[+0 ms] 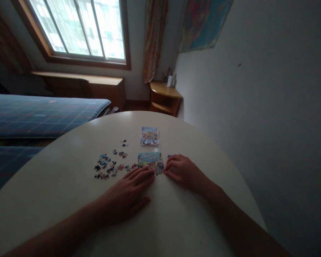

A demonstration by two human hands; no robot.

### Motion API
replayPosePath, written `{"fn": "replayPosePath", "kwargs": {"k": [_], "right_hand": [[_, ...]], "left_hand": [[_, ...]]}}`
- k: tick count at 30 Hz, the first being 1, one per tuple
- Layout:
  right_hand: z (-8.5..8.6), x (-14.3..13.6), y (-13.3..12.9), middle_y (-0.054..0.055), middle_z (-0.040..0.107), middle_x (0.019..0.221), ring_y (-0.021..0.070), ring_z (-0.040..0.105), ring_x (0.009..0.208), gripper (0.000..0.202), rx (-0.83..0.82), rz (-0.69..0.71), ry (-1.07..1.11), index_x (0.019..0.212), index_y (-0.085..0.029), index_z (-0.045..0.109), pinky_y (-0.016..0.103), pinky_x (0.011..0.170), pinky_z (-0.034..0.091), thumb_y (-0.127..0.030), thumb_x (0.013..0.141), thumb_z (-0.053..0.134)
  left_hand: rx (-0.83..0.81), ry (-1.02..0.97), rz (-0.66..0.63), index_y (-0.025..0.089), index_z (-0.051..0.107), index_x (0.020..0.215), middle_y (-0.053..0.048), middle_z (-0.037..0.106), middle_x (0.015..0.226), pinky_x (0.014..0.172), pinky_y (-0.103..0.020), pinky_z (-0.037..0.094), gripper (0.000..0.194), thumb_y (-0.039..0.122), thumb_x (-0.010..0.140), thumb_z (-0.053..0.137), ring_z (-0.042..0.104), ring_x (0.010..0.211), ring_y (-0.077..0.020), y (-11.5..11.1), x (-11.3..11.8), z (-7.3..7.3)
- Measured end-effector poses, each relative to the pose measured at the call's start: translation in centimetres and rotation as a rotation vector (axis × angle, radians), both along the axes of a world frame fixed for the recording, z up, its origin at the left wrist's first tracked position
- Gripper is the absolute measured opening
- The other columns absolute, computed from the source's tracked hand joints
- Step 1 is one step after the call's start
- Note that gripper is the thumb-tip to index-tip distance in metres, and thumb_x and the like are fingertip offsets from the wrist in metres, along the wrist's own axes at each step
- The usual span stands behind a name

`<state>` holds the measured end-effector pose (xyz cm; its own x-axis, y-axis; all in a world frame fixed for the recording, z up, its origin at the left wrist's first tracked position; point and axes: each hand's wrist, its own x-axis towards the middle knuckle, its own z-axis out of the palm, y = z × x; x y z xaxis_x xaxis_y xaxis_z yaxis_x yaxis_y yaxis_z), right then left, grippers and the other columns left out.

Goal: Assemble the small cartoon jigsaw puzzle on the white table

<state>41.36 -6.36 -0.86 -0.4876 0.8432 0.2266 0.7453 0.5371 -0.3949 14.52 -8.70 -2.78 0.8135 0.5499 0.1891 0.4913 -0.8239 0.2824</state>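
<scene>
A partly joined jigsaw puzzle (153, 157) with a blue top and a colourful lower part lies flat on the table. My left hand (135, 185) rests palm down, fingers stretched out, its fingertips over the puzzle's lower left edge and the thumb apart. My right hand (183, 171) is at the puzzle's lower right corner, fingers bent and pressed together. Whatever its fingertips hold, if anything, is hidden. A puzzle piece (169, 156) peeks out beside its index finger. Behind the puzzle lies a printed picture packet (149, 136).
Several loose puzzle pieces (104, 160) are scattered on the round white table (187, 135), left of the puzzle. Two more pieces lie farther back. A bed with a plaid mattress (42, 114) is at the left, a wall (256, 107) at the right. A corner shelf (166, 91) stands beyond.
</scene>
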Motion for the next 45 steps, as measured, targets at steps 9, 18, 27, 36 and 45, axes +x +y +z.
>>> {"fn": "replayPosePath", "kwargs": {"k": [9,18,27,36,45], "right_hand": [[0.0,-0.2,-0.1,0.007,0.070,0.103,0.0236,0.062,0.105,0.005,-0.001,-0.003,-0.012,0.089,-0.023,0.070,0.041,0.094,0.047,-0.021,0.084,0.069],[0.0,-0.2,-0.1,0.007,0.069,0.104,0.0237,0.062,0.105,0.006,-0.005,-0.003,-0.029,0.089,-0.023,0.070,0.041,0.094,0.047,-0.021,0.085,0.068],[-0.2,0.2,0.1,0.007,0.069,0.107,0.0226,0.061,0.106,0.008,-0.012,0.033,-0.004,0.092,-0.024,0.072,0.040,0.095,0.048,-0.022,0.086,0.068],[0.2,3.3,1.6,0.011,0.067,0.119,0.0259,0.060,0.113,0.033,-0.003,-0.159,0.040,0.121,-0.021,0.064,0.047,0.101,0.045,-0.027,0.088,0.063],[-0.7,2.8,2.0,0.011,0.067,0.120,0.0259,0.059,0.111,0.027,-0.004,-0.108,-0.030,0.112,-0.023,0.071,0.045,0.100,0.046,-0.029,0.088,0.062]], "left_hand": [[0.002,0.010,0.002,0.020,0.037,0.149,-0.010,0.037,0.156,0.118,-0.050,0.029,0.057,0.031,0.095,0.052,0.032,0.144,-0.0294,-0.1,0.0,0.2],[-0.028,0.012,0.006,0.021,0.039,0.146,-0.008,0.038,0.156,0.119,-0.049,0.028,0.055,0.031,0.094,0.054,0.032,0.144,-0.0279,-0.1,0.2,0.4],[-0.011,-0.018,0.002,0.022,0.041,0.146,-0.008,0.037,0.156,0.119,-0.049,0.028,0.052,0.028,0.096,0.051,0.034,0.143,-0.0281,0.0,0.1,0.0],[0.019,-0.026,0.027,0.022,0.039,0.147,-0.007,0.036,0.157,0.119,-0.048,0.029,0.053,0.027,0.095,0.051,0.032,0.144,-0.0266,-0.1,0.2,-0.2],[0.144,-0.063,0.441,0.019,0.057,0.129,-0.012,0.056,0.139,0.106,-0.051,0.045,0.039,0.034,0.093,0.050,0.053,0.126,-0.0306,2.6,-2.6,0.0]]}}
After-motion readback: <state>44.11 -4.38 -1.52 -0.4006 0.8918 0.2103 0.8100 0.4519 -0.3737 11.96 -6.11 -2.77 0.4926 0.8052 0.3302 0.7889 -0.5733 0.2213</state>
